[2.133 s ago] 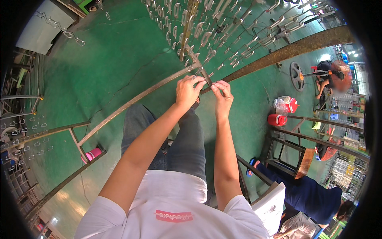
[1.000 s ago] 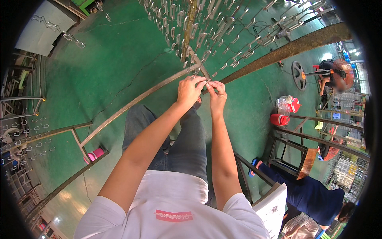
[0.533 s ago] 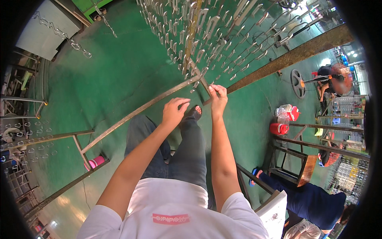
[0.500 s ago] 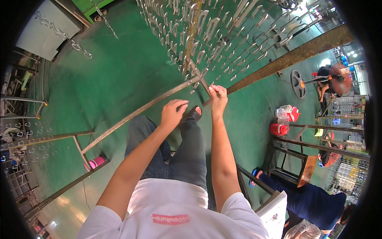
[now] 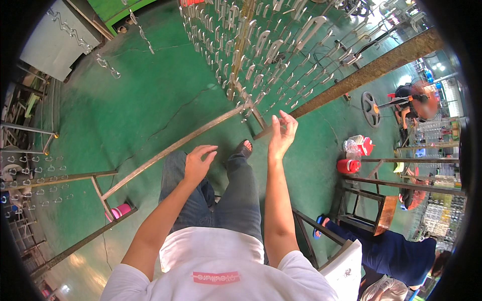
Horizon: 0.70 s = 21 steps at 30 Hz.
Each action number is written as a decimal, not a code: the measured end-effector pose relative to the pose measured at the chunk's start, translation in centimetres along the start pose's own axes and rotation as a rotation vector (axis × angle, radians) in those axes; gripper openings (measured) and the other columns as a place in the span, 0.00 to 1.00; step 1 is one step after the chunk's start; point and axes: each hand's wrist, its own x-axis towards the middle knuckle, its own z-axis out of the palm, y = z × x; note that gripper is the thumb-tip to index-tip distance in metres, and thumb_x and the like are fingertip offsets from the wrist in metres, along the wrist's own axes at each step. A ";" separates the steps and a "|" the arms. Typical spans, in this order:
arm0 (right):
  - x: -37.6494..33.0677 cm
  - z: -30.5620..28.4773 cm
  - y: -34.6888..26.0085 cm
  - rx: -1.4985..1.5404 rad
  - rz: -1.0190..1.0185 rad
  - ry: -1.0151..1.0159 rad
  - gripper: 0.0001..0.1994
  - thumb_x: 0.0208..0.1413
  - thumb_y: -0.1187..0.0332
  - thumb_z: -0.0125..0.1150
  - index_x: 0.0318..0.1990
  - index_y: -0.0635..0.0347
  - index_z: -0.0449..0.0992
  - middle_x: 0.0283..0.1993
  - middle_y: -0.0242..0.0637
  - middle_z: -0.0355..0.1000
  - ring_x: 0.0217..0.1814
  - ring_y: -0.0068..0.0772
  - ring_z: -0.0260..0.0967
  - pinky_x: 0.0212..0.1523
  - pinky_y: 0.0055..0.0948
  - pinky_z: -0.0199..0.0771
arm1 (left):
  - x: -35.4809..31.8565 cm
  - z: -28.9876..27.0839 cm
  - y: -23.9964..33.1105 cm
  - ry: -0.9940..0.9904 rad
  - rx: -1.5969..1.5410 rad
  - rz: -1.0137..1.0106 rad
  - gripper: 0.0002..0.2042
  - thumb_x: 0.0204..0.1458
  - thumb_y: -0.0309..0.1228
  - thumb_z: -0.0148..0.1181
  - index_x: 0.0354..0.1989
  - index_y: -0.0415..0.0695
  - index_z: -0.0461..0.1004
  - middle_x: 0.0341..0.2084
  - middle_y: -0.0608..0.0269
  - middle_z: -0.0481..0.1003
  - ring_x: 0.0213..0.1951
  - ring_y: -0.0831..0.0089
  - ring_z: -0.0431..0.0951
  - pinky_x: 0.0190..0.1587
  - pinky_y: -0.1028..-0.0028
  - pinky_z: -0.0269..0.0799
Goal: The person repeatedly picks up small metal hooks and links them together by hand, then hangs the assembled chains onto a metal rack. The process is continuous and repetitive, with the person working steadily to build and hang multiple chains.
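Note:
My left hand is held above my left thigh, thumb and fingers apart with nothing visible between them. Farther forward and to the right, my right hand is raised, its fingers loosely curled and parted, also without anything visible in them. Just ahead of it, many small silvery metal pieces, long and loop-shaped, hang in rows on strands. The lower ends of these strands come close to my right fingertips; I see no contact. Behind the strands stands a yellowish upright post.
A metal frame bar crosses in front of my legs; a rusty beam slants at right. Also at right are a fan, red containers, a stool and a person in dark clothes. A pink roll lies left.
My hands have moved apart: the left back and to the left, the right slightly to the right. My right fingers, pinched together near a strand's lower end before, are now parted.

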 end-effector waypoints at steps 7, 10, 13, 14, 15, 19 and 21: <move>1.6 2.4 -2.2 0.047 -0.072 0.119 0.08 0.49 0.70 0.68 0.38 0.54 0.79 0.44 0.33 0.64 0.45 0.27 0.64 0.37 0.25 0.68 | -1.8 -1.2 1.9 0.013 -0.086 -0.002 0.09 0.49 0.23 0.62 0.39 0.41 0.80 0.38 0.58 0.79 0.40 0.70 0.78 0.44 0.74 0.72; 1.6 2.8 -2.4 0.029 -0.082 0.130 0.05 0.49 0.72 0.68 0.34 0.57 0.79 0.44 0.33 0.64 0.45 0.27 0.64 0.39 0.24 0.69 | -2.3 -1.7 2.3 0.040 -0.082 0.031 0.09 0.48 0.22 0.62 0.39 0.41 0.80 0.37 0.58 0.79 0.40 0.71 0.78 0.44 0.75 0.72; 1.1 2.7 -2.9 0.046 -0.043 0.120 0.04 0.49 0.77 0.66 0.32 0.60 0.78 0.44 0.33 0.64 0.44 0.24 0.66 0.41 0.23 0.71 | -2.8 -2.2 2.6 0.052 -0.078 0.030 0.09 0.47 0.22 0.64 0.38 0.42 0.80 0.37 0.58 0.79 0.41 0.65 0.79 0.44 0.71 0.73; 0.9 2.6 -3.0 0.066 -0.034 0.113 0.04 0.49 0.78 0.66 0.32 0.60 0.78 0.43 0.33 0.64 0.44 0.24 0.66 0.42 0.23 0.71 | -3.0 -2.3 2.7 0.052 -0.089 0.038 0.09 0.47 0.22 0.63 0.38 0.42 0.80 0.37 0.58 0.79 0.41 0.67 0.79 0.44 0.72 0.73; 0.8 2.6 -3.2 0.083 -0.044 0.104 0.04 0.50 0.78 0.66 0.33 0.61 0.78 0.43 0.33 0.64 0.44 0.24 0.66 0.43 0.23 0.71 | -3.1 -2.3 2.9 0.052 -0.096 0.047 0.09 0.48 0.22 0.63 0.39 0.41 0.80 0.37 0.58 0.79 0.40 0.69 0.79 0.44 0.74 0.72; 0.3 2.2 -3.5 0.175 -0.039 0.073 0.04 0.50 0.77 0.66 0.33 0.61 0.78 0.43 0.33 0.64 0.45 0.25 0.65 0.44 0.24 0.70 | -3.6 -2.5 3.4 0.046 -0.096 0.049 0.09 0.48 0.21 0.62 0.39 0.41 0.80 0.37 0.58 0.79 0.40 0.71 0.78 0.44 0.75 0.72; -0.1 1.8 -3.8 0.250 -0.036 0.057 0.04 0.51 0.74 0.66 0.35 0.60 0.79 0.43 0.35 0.64 0.45 0.26 0.65 0.42 0.25 0.70 | -3.8 -2.6 3.8 0.048 -0.130 0.051 0.09 0.49 0.21 0.62 0.39 0.41 0.80 0.38 0.59 0.79 0.40 0.71 0.78 0.45 0.75 0.72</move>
